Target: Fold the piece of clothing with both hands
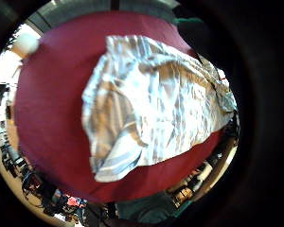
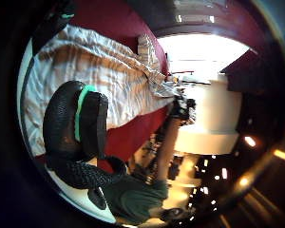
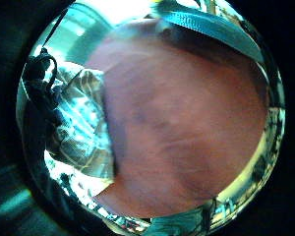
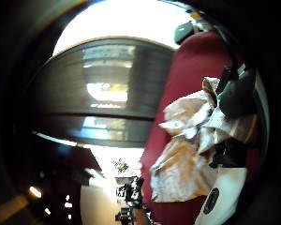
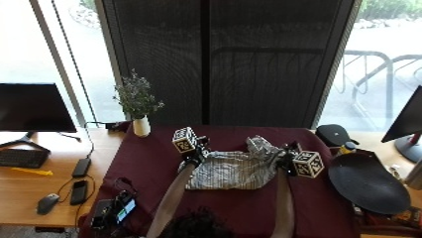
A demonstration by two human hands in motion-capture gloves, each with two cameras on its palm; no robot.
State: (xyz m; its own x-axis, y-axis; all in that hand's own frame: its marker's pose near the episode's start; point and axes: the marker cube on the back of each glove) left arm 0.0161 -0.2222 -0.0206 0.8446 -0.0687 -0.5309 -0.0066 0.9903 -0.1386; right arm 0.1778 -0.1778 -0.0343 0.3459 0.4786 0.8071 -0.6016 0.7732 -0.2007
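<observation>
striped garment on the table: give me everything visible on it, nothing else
The striped garment is thin, creased woven cloth, white with grey stripes. It lies mostly flat on the dark red tablecloth, spread sideways between the hands. One end is lifted and bunched where the right hand pinches it; the left hand is at the opposite far corner, where its grip cannot be made out. The near edge lies roughly straight, with a fold turned over at one corner.
</observation>
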